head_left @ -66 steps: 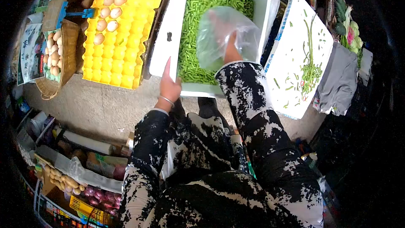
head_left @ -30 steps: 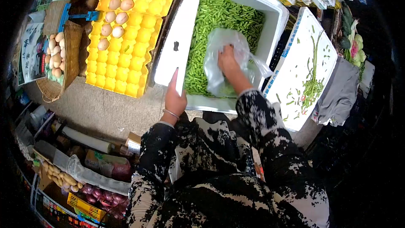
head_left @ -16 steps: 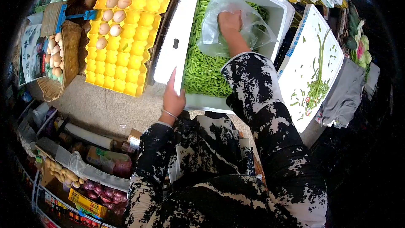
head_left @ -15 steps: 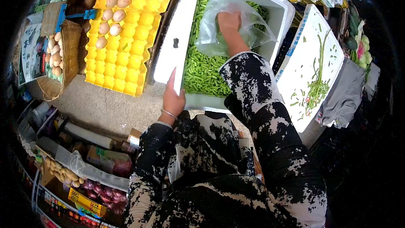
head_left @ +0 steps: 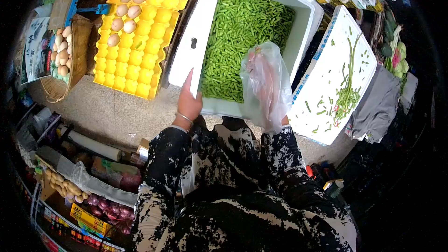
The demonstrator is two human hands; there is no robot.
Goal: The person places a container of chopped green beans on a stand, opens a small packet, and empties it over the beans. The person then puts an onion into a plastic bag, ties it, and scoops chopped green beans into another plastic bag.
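A white foam box holds many short-cut green bean pieces. My left hand grips the box's near left corner, its index finger stretched along the white side. My right hand is inside a clear plastic bag, which covers it down to the wrist, above the box's near right corner. Through the cloudy film, the hand's outline shows, but the finger pose is unclear. No bean pieces can be made out in the bag.
Yellow egg trays with several eggs lie left of the box, beside a wicker basket of eggs. A white foam board with green stems and scraps leans at the right. Potatoes and purple onions are at lower left.
My right hand has drawn back from over the beans toward me, with the bag now pulled over it down to the wrist. My left hand still grips the box corner.
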